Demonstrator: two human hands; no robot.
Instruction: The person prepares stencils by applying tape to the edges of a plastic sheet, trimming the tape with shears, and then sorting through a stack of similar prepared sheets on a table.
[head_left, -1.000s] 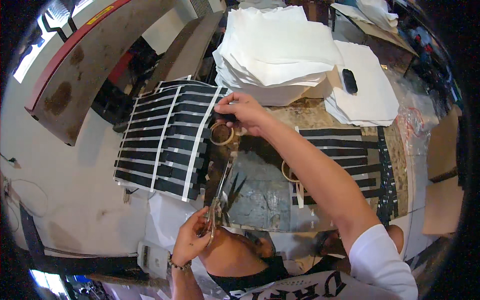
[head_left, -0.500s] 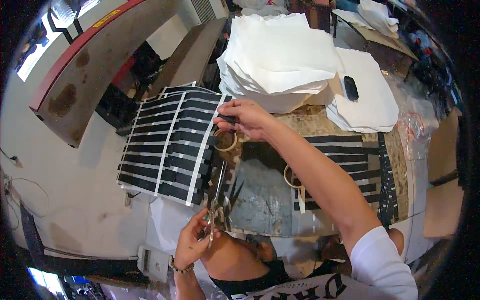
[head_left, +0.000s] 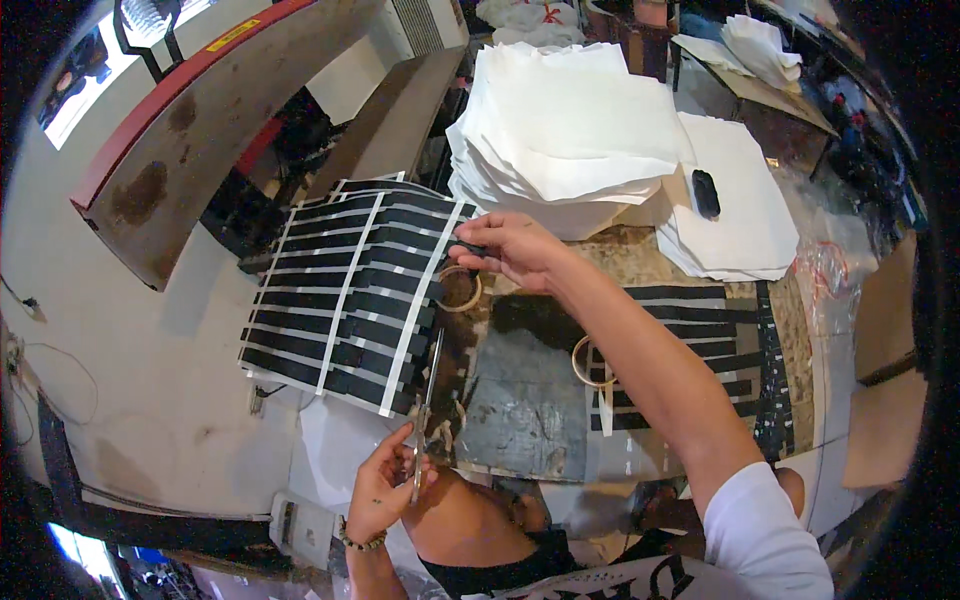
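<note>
My left hand [head_left: 378, 490] is closed around the handles of a pair of metal scissors [head_left: 431, 378], whose long blades point away from me along the right edge of the striped panel. That panel [head_left: 352, 290] is made of black strips joined crosswise by white tape bands, and hangs over the table's left side. At its far right corner, my right hand [head_left: 515, 250] pinches the end of a black strip [head_left: 470, 246] between thumb and fingers. Just below those fingers lies a tan tape roll [head_left: 477, 296]. A second tape roll [head_left: 577, 368] with a loose tail sits beside my right forearm.
A tall stack of white sheets [head_left: 570, 120] stands at the back of the stained table [head_left: 530, 410]. Right of it, a black object [head_left: 705, 194] rests on a lower white pile [head_left: 740, 235]. More black strips [head_left: 690, 315] lie under my right arm. A red-edged board [head_left: 150, 180] leans at left.
The view has tilted slightly, so the scene sits a little lower. The scissors still lie by the panel's edge, and my right hand keeps its pinch at the corner.
</note>
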